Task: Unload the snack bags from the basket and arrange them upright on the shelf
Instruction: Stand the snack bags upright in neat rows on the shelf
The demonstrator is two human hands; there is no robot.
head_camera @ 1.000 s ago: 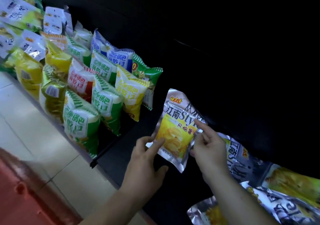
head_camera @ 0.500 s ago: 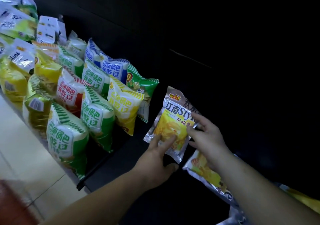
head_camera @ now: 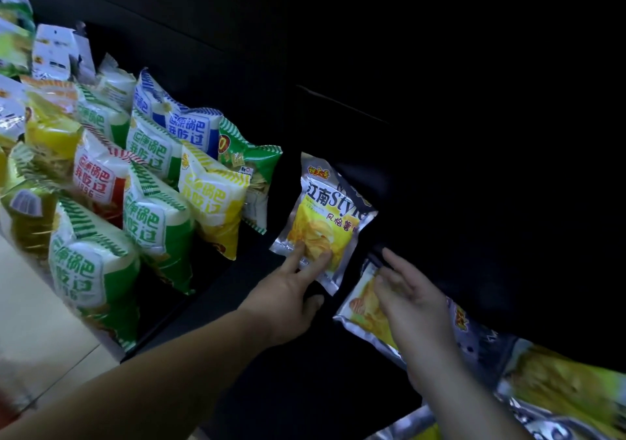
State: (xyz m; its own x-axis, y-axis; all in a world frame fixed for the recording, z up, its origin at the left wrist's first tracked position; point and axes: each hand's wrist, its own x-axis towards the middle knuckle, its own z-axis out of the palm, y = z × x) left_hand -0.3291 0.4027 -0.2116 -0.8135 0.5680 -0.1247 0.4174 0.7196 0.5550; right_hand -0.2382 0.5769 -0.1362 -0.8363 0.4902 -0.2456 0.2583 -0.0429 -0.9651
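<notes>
A silver snack bag (head_camera: 321, 209) stands upright on the dark shelf (head_camera: 220, 280), in the bay just right of the filled rows and apart from them. Its front reads "江南Style" in large dark letters, with red characters "风格薯" running off its right edge, a small red-and-yellow logo at the top that is too small to read, and a picture of yellow crisps. The left hand (head_camera: 283, 299) is not grasping it: 2 straight fingers (head_camera: 298, 246), index and middle, press on the lower front of the bag, and the thumb lies below its bottom corner. The right hand (head_camera: 413, 300) is released, with fingers loosely spread and blurred over a second silver bag (head_camera: 364, 307) that lies flat just beside the first; whether it touches that bag cannot be told. More silver and yellow packs (head_camera: 559, 382) lie at the lower right, too blurred to count. In the left bay, puffed bags bear "锅巴" and "我吃过": 4 green bags (head_camera: 91, 263), 1 red bag (head_camera: 96, 177) with "1996" beneath the words, 1 yellow bag (head_camera: 213, 199) and 1 blue bag (head_camera: 189, 126). Behind the yellow one stands 1 green striped bag (head_camera: 254, 165) showing a "0".
</notes>
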